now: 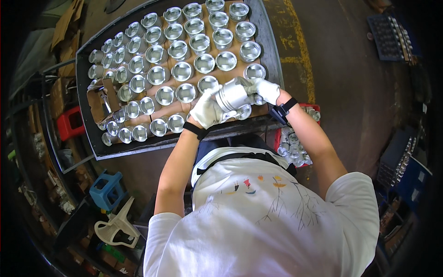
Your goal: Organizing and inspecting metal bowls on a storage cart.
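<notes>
A silver metal piston (232,96) is held tilted between my two white-gloved hands, above the near right part of a large tray. My left hand (206,111) is closed around its grooved end, fingers partly hidden behind it. On its other end, my right hand (266,91) grips the skirt side with bent fingers. Rows of similar pistons (182,71) stand on brown cardboard in the dark-rimmed tray (273,51). Some near my hands are partly covered by them.
A red crate (278,138) with more metal parts stands by my right side. A small open cardboard box (97,104) sits at the tray's left. Behind on the left are a red stool (70,123), a blue stool (107,190) and a cream plastic chair (117,228).
</notes>
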A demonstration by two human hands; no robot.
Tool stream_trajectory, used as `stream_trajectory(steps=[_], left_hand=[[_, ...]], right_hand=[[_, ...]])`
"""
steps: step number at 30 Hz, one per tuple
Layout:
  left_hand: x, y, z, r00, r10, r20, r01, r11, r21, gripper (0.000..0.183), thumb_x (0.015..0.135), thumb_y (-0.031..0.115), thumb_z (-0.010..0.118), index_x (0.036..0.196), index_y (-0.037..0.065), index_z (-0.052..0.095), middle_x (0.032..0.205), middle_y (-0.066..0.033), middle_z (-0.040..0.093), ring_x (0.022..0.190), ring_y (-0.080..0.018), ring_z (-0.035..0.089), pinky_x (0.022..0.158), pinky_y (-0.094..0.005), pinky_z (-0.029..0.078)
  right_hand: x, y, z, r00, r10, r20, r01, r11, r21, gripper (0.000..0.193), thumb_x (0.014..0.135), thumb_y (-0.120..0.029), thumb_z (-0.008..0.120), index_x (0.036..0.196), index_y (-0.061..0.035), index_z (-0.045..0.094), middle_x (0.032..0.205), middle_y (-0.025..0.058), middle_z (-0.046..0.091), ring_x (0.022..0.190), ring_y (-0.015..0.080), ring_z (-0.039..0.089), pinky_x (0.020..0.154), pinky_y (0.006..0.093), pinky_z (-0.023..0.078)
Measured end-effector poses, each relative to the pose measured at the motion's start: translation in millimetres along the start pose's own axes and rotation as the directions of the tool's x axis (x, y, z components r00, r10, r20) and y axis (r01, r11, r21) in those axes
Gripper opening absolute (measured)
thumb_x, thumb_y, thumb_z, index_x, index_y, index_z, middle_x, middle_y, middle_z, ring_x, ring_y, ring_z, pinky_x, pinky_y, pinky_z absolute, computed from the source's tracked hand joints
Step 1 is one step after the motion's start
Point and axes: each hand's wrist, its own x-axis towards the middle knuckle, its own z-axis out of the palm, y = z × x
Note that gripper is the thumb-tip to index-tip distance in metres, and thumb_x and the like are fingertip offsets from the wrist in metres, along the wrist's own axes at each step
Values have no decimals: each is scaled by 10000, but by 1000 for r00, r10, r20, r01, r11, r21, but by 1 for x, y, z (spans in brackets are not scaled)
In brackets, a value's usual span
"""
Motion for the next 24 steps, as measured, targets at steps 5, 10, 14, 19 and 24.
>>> stream_trajectory(steps=[5,10,14,19,24], left_hand=[[-6,-1,-106,1000,-14,21,13,999,29,316,923,247,581,1095,-13,635,1221,-263,601,1120,-397,598,972,-510,483],[-28,0,-120,994,31,-107,-28,999,28,351,947,256,544,1174,-10,577,1258,-232,587,1156,-413,567,1012,-515,449],[-44,5,-125,981,49,-187,-42,998,37,406,936,285,571,1233,11,533,1278,-220,555,1157,-392,559,990,-490,463],[-60,17,-129,963,66,-263,-70,998,-7,306,964,264,534,1179,47,551,1224,-211,591,1120,-410,579,967,-524,466],[-59,30,-130,956,118,-267,-125,992,-10,317,973,263,523,1211,54,520,1180,-194,602,1088,-377,601,939,-503,487]], right_hand=[[32,31,0,914,-223,-337,133,954,-270,79,890,-114,626,877,-37,635,677,38,598,556,140,579,456,307,459],[76,50,-7,783,-457,-422,-216,436,-874,294,873,-281,554,901,-33,708,967,243,687,914,429,652,819,509,503],[107,64,-5,737,-351,-578,-405,455,-793,282,889,-222,516,975,-63,732,1019,217,699,1004,381,667,837,483,520],[116,52,9,747,-270,-607,-497,379,-781,250,889,-177,524,973,-81,739,1004,193,713,972,354,689,804,449,545],[130,-16,37,779,-549,-304,-434,-121,-893,140,806,-152,612,892,-118,718,907,94,707,886,270,670,738,422,510]])
